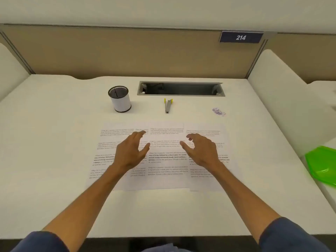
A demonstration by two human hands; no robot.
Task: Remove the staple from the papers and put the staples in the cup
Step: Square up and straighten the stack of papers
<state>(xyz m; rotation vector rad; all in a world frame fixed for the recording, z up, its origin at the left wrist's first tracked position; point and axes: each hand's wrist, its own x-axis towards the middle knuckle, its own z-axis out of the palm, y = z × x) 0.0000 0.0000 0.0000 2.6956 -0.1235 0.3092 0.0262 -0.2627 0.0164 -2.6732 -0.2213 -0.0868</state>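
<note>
Three sets of printed papers (166,160) lie side by side on the white desk (54,142), overlapping at their edges. My left hand (131,151) hovers over the left set with fingers spread and relaxed, holding nothing. Over the right set is my right hand (201,150), also relaxed and holding nothing. A staple remover (168,104) with yellow grips lies beyond the papers. Further left stands a cup (120,99), white with a black mesh rim. No staple is clear at this size.
A small pile of purple clips (218,111) lies at the right rear. A grey cable slot (181,88) is sunk into the desk behind the remover. A green plastic folder (322,164) lies at the right edge. Beige partition walls enclose the desk.
</note>
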